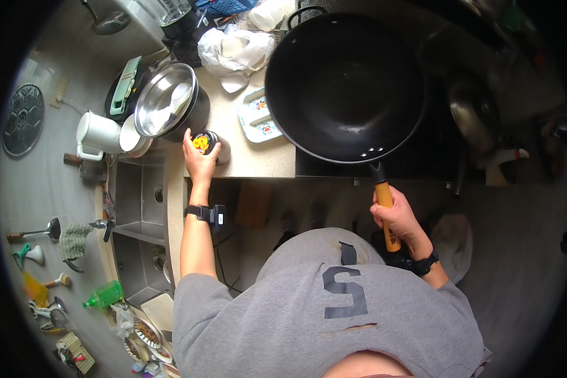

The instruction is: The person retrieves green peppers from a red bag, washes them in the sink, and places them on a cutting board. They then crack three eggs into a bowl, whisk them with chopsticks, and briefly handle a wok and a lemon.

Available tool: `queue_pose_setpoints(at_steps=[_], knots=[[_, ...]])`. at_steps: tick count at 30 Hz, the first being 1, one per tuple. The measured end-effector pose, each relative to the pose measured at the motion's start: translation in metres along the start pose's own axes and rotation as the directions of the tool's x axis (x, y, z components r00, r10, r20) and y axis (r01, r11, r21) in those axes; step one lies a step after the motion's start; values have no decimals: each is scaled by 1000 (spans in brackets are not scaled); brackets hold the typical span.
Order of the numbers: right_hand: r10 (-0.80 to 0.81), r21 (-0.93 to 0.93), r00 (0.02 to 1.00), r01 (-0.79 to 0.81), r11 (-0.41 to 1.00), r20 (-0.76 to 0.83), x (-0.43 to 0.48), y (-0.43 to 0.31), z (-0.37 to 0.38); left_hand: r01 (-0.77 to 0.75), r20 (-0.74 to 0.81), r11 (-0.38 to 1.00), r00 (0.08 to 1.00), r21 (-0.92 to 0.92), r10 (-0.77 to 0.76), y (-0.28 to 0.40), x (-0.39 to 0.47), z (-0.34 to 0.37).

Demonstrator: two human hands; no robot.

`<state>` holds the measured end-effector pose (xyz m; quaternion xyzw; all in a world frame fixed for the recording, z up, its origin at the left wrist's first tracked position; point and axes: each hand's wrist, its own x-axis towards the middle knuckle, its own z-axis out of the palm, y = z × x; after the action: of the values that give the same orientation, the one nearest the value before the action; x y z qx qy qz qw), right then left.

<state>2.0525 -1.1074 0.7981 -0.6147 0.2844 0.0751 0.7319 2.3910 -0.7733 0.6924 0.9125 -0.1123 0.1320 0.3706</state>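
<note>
My right hand (pixel 393 211) is closed around the wooden handle (pixel 385 198) of a large black wok (pixel 347 90), which is over the dark stove area. Nothing shows inside the wok except a shine on its bottom. My left hand (pixel 201 153) has its fingers and thumb around the top of a jar (pixel 223 150) with a black lid and an orange-yellow design, at the counter's front edge. Behind that hand a steel bowl (pixel 146 101) with white spoons sits in a dark pot. A patterned divided dish (pixel 253 115) lies between the jar and the wok.
A double steel sink (pixel 139 193) is at the left, with a white pitcher (pixel 99 133) beyond it. A white plastic bag (pixel 236 49) and a blender (pixel 182 23) stand at the back. A green bottle (pixel 105 294) and several plates of food (pixel 146 332) are at the lower left.
</note>
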Motion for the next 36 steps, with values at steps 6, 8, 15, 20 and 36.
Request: queue_pose_setpoints(at_steps=[6,8,15,20,36], knots=[[0,-106,984,19,994,176,-14,-27,17,48,-84,999,995,-20,-50,-21,16,17],[-33,-171,976,71,983,213,-18,-40,23,-18,-101,1000,995,-22,16,-26,15,17],[-96,-359,945,212,909,314,-32,-98,93,-112,-217,993,969,37,118,-48,-106,-15],[-170,-415,896,349,840,410,-53,-109,189,190,59,958,982,-214,-182,-98,-215,-71],[-463,-606,559,793,57,688,-31,-40,463,542,-24,809,827,-228,-562,-224,-385,-253]])
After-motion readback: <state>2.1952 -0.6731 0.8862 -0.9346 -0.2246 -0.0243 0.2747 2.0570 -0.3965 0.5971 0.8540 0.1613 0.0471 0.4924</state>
